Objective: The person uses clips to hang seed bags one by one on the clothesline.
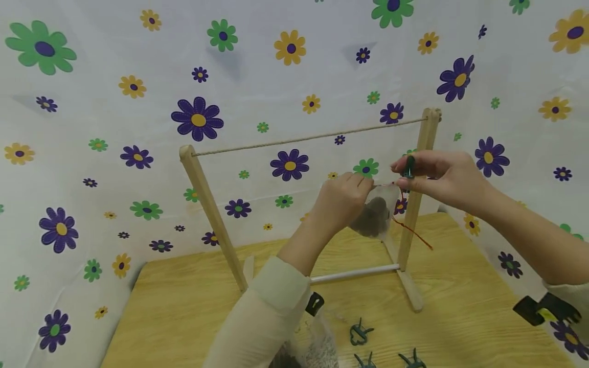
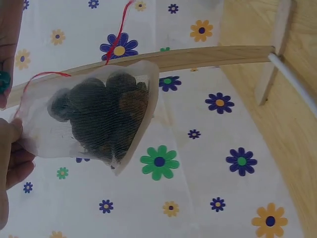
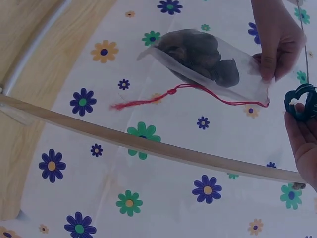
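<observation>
My left hand [image 1: 346,200] pinches the top edge of a white mesh drawstring bag [image 1: 374,217] with dark round lumps inside. In the left wrist view the bag's lumps [image 2: 101,111] show through the mesh, and their kind is unclear. A red drawstring [image 3: 213,94] trails from the bag's mouth. Just right of the bag, my right hand [image 1: 448,176] holds a dark green plastic clip [image 1: 409,166] between thumb and fingers. The clip [image 3: 300,103] has a rounded, looped shape in the right wrist view. Both hands are below a rope [image 1: 308,139].
The rope runs between two wooden posts [image 1: 213,220] joined low down by a white rod [image 1: 354,273]. Several green clips [image 1: 360,335] lie on the wooden table [image 1: 465,286] in front. Another mesh bag [image 1: 317,347] is partly hidden by the left sleeve. A flowered cloth [image 1: 257,102] hangs behind.
</observation>
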`<state>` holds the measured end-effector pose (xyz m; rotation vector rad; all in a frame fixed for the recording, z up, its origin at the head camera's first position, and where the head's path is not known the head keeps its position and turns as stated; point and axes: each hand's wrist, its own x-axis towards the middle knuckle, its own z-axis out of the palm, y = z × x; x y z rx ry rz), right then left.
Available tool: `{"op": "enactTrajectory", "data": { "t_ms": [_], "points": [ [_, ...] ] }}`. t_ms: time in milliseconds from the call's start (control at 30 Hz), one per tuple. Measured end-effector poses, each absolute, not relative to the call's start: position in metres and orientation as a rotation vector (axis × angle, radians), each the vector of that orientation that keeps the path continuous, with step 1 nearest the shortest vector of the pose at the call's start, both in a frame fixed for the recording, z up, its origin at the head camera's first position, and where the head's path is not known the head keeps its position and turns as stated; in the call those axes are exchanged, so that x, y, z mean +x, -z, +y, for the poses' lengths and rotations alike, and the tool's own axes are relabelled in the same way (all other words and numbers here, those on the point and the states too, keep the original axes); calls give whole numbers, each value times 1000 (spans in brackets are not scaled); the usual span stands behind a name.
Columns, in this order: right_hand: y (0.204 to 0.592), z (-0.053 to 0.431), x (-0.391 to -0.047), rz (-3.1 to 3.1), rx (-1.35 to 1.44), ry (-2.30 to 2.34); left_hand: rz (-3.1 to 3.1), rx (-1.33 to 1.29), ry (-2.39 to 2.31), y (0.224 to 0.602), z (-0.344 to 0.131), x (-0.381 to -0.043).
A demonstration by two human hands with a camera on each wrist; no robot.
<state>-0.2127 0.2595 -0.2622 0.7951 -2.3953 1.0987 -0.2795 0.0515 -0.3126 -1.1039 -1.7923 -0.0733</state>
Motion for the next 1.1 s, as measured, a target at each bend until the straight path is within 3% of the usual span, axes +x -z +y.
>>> {"op": "enactTrajectory", "data": {
  "t_ms": [167,467,833,1100],
  "points": [
    [242,260,-220,-2428,662,-1246,-1921,-1034,97,293,59,-286],
    [204,256,-238,-2265,722,-1432,-1999,-850,236,276,78,-293],
    [181,261,-271,-2549,475,-1245,-2150,-824,469,266,98,-300],
    [179,256,-273,-2675,424,-984,-2115,-766,671,267,104,-308]
  ]
}}
